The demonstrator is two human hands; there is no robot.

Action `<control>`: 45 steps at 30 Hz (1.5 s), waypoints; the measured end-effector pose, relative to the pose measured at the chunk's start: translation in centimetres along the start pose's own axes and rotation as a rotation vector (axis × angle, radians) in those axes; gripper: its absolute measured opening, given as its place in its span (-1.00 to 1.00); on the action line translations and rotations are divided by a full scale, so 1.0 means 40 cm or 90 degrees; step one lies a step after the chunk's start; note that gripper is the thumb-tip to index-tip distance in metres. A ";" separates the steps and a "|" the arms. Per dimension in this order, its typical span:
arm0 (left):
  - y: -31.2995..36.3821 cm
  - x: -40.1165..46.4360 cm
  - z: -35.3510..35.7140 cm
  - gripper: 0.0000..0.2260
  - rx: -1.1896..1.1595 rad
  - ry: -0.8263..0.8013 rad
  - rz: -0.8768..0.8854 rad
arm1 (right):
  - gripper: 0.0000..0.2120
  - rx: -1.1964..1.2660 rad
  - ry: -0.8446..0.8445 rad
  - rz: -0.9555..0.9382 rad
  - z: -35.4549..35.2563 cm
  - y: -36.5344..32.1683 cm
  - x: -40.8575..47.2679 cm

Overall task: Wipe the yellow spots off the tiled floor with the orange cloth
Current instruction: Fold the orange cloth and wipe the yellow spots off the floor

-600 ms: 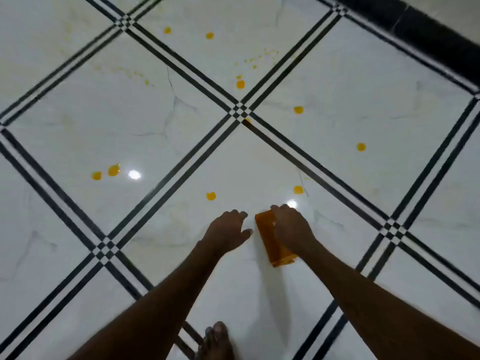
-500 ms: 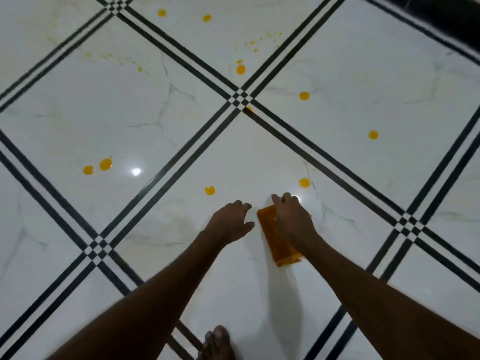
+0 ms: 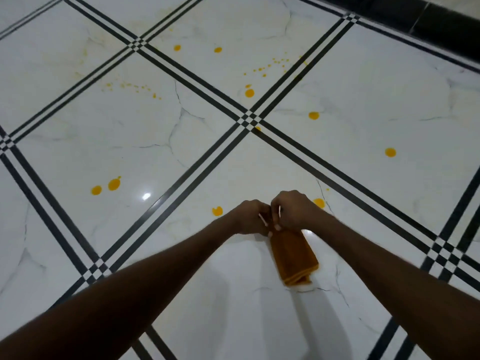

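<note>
The folded orange cloth point(image 3: 293, 258) hangs down from both hands above the white tiled floor point(image 3: 181, 141). My left hand point(image 3: 250, 216) and my right hand point(image 3: 292, 211) are pressed together, both closed on the cloth's top edge. Yellow spots dot the floor: one point(image 3: 217, 211) just left of my left hand, one point(image 3: 319, 202) partly hidden behind my right hand, a pair point(image 3: 114, 184) at the left, and others farther off point(image 3: 249, 93), point(image 3: 313, 115), point(image 3: 390, 152). Fine yellow specks point(image 3: 270, 66) lie near the top.
Black double lines point(image 3: 249, 119) cross the white marble tiles diagonally. A dark skirting or wall base point(image 3: 441, 24) runs along the top right. A bright light glare point(image 3: 146, 196) shows on the glossy floor to the left of my hands.
The cloth lay flat on the floor under my right hand; now both hands grip its top edge and it hangs lifted. My left hand moved right onto the cloth. The foot has left view.
</note>
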State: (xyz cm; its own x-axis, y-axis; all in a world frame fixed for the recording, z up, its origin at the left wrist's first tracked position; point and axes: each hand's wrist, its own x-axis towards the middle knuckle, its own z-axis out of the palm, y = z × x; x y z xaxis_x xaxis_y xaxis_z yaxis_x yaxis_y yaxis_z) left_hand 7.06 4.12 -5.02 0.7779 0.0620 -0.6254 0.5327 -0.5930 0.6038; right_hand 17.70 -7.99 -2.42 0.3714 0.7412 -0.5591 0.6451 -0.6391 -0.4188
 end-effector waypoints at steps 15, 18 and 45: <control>0.092 -0.188 -0.209 -0.69 0.270 0.229 0.062 | -0.84 -0.047 0.164 -0.105 -0.197 -0.078 -0.073; 0.097 -0.249 -0.249 -0.77 0.164 0.237 0.055 | -0.86 -0.004 0.163 -0.134 -0.248 -0.080 -0.098; -0.357 -0.260 -0.138 -0.58 0.200 0.369 -0.223 | -0.30 -0.219 0.204 -0.111 0.232 -0.204 0.151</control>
State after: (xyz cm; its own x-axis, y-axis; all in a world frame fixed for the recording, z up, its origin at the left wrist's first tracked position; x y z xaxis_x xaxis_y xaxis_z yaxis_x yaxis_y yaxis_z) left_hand -6.81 16.39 -4.41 0.6778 0.6509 -0.3421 0.7286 -0.6572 0.1931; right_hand 8.47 -0.20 -9.01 0.3893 0.8915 -0.2316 0.8788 -0.4348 -0.1967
